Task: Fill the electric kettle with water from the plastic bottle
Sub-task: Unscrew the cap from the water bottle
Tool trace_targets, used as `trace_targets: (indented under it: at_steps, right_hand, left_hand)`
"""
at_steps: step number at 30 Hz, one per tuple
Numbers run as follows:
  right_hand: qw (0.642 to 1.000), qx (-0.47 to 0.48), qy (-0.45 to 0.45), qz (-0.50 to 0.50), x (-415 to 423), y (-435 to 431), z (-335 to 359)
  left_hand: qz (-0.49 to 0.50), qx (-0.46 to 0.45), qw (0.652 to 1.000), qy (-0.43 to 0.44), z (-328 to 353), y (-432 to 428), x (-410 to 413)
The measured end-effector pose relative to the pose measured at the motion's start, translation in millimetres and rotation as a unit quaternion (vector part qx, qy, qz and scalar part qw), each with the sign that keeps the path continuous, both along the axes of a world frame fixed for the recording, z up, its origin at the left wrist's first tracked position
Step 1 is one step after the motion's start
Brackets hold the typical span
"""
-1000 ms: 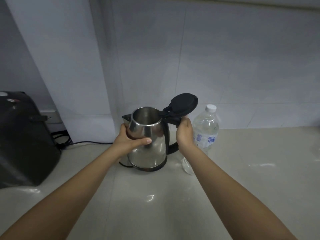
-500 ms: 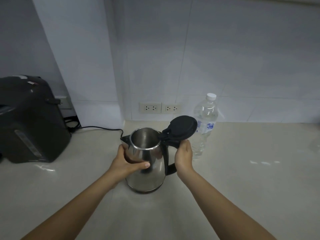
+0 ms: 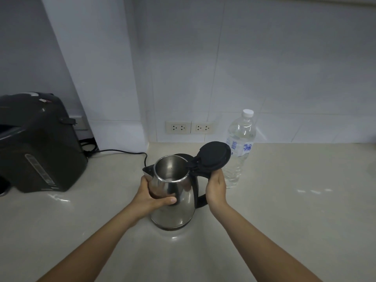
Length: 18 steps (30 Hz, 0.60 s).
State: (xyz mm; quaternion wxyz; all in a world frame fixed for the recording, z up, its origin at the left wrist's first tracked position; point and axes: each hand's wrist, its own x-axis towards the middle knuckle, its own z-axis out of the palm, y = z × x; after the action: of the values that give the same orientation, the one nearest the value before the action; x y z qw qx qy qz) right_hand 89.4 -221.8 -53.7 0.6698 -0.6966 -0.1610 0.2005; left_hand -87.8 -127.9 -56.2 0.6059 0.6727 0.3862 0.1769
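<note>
A steel electric kettle (image 3: 179, 208) stands on the pale counter (image 3: 284, 210) in the middle of the view, its black lid (image 3: 213, 157) swung up and open, the inside looking empty. My left hand (image 3: 150, 196) wraps around the kettle's left side. My right hand (image 3: 216, 187) grips the black handle just under the lid hinge. A clear plastic water bottle (image 3: 240, 147) with a white cap on stands upright right behind and to the right of the kettle, untouched.
A large black appliance (image 3: 34, 145) sits at the left with a black power cord (image 3: 122, 152) running along the counter toward the kettle. Two wall sockets (image 3: 190, 127) are set in the tiled wall behind. A wall corner juts out at back left.
The kettle, held in both hands, has come toward me and away from the wall, and now rests on the counter. The bottle has stayed put.
</note>
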Motion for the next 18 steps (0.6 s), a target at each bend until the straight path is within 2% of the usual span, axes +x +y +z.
trace_targets:
  at_steps: [3, 7, 10, 14, 18]
  right_hand:
    - [1.0, 0.004, 0.011, 0.025, 3, -7, 6]
    - [0.999, -0.038, 0.011, -0.029, 28, -20, 6]
    - [0.994, -0.054, -0.005, -0.091, 56, -36, 7]
    - [0.988, -0.095, -0.011, -0.12, 92, -54, 10]
    - [0.985, -0.157, 0.017, -0.066, 121, -58, 8]
  left_hand:
    - [-0.026, -0.004, 1.0, 0.008, 18, 4, 0]
    - [0.094, 0.025, 0.993, -0.064, 53, 33, 12]
    - [0.116, 0.108, 0.984, -0.077, 81, 46, 34]
    - [0.057, 0.253, 0.962, -0.089, 123, 38, 90]
    - [-0.072, 0.328, 0.938, -0.087, 154, 22, 157]
